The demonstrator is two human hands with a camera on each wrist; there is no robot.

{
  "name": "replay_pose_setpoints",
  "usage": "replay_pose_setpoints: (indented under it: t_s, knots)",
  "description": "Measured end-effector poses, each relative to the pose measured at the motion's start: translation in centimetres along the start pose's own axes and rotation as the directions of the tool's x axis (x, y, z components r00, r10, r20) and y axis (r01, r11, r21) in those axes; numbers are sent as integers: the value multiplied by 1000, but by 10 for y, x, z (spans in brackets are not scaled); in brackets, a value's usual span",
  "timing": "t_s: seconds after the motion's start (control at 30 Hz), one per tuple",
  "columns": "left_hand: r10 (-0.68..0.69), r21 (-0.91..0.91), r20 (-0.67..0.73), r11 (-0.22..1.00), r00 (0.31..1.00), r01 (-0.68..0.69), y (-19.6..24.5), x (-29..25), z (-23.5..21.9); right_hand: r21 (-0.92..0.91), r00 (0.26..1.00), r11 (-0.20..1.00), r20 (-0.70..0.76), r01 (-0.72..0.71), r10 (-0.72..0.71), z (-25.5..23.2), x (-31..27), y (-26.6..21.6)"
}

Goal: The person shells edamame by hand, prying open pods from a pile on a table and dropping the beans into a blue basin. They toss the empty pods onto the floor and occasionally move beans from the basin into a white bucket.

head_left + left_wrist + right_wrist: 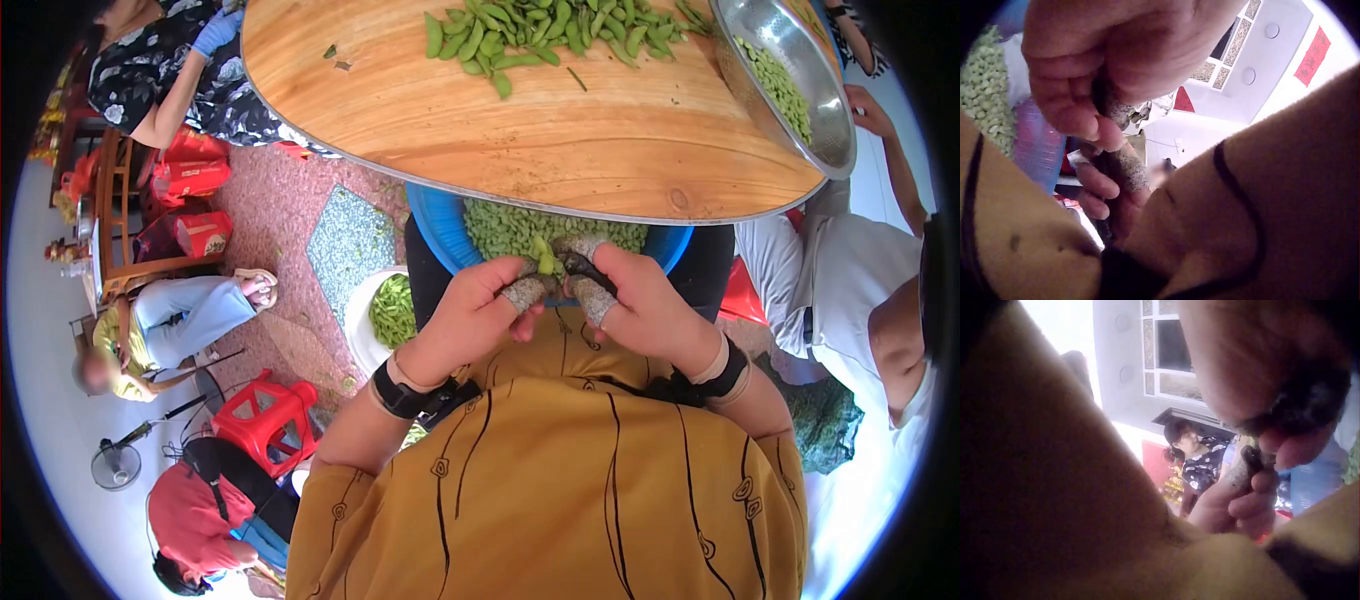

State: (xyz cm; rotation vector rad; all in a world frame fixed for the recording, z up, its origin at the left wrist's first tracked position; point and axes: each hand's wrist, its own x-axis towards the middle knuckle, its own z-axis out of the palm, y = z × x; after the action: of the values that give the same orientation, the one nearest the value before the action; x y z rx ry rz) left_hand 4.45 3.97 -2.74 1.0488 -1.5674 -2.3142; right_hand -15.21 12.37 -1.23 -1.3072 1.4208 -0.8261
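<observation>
Both hands meet over the near rim of a blue basin (432,232) that holds shelled green beans (490,228). A green pod (545,256) is pinched between the wrapped fingertips of the left hand (470,318) and the right hand (655,305). Grey speckled wraps cover some thumbs and fingers. In the left wrist view, the left hand (1116,50) has its fingers curled, with shelled beans (986,90) in the basin beyond. The right wrist view shows the right hand (1254,362) close against the left hand's curled fingers (1254,500); the pod is mostly hidden there.
A wooden tabletop (520,130) bears a pile of pods (560,30) and a tilted metal bowl (842,130) with shelled beans. Left of the lap is a white bucket (358,320) of pods. Red stool (265,420) stands at lower left; several people sit around.
</observation>
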Motion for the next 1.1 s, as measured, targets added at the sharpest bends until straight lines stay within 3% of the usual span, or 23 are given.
replay_pose_setpoints:
  t_s: [0.13,0.2,0.33,0.43,0.5,0.53,0.6,0.63,0.7,0.73,0.77,0.8,0.83,0.87,0.9,1.03,1.07,1.1]
  knots:
    - [65,59,-10,996,998,-64,1,-1,-2,-155,997,986,-25,68,-72,1,-2,-7]
    - [75,103,-44,992,996,-70,0,0,-3,31,991,992,-58,121,-119,3,-1,-5]
    - [149,143,-53,980,987,-140,8,-1,4,144,995,985,-14,96,-95,4,0,-2]
    - [135,146,-61,981,989,-125,7,1,2,204,999,979,44,14,-24,-1,0,-10]
    - [164,162,-46,975,985,-154,6,2,1,351,975,915,162,-198,149,-4,-1,-13]
    - [166,163,-43,974,985,-157,5,2,1,350,976,916,159,-196,148,-3,-2,-14]
    - [253,344,-61,913,966,-217,3,2,1,425,970,875,168,-230,173,-1,-1,-17]
    - [252,345,-60,913,966,-217,1,3,-1,426,970,875,168,-230,174,-1,-1,-16]
    - [499,638,22,660,866,-397,-3,5,-6,397,976,896,161,-199,146,-1,1,-12]
    - [499,637,22,661,867,-396,-2,5,-7,397,976,896,161,-200,146,0,2,-11]
    - [301,418,-5,867,954,-271,2,4,-7,481,967,843,191,-241,167,0,3,-10]
    - [89,172,25,981,996,-92,3,2,-7,558,957,781,224,-280,184,0,4,-10]
    - [90,170,23,981,996,-93,3,1,-9,556,957,782,226,-282,184,-1,5,-11]
    - [-6,-251,111,968,994,34,2,0,-11,602,948,735,255,-311,192,-2,5,-13]
    - [-56,-612,228,768,972,188,0,-2,-12,644,937,684,286,-342,200,-2,6,-15]
    - [-4,-636,166,764,986,110,0,3,-8,528,948,791,230,-311,219,1,9,-13]
    - [28,-376,106,926,994,14,3,4,-8,467,963,844,182,-262,198,4,8,-14]
    - [78,-72,56,995,995,-73,4,4,-8,402,976,891,135,-211,170,7,8,-15]
